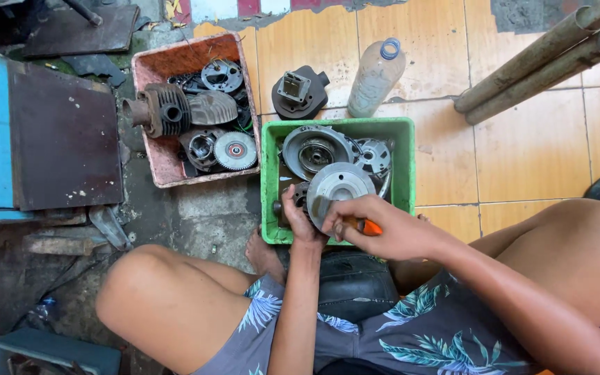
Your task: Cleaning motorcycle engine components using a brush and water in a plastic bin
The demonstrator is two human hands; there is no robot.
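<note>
shorts (425,326): grey w/ teal leaf print | arms, legs bare

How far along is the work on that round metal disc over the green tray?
Done: stripped engine parts already fill the pink tray and green tray. In hand: the left hand steadies the round metal disc while the right hand works an orange-handled tool against it. Left: cannot be judged; the tool tip is hidden.

A tray (269,173) of engine parts lies right of another tray (148,76), a bottle (375,80) behind it.
</note>
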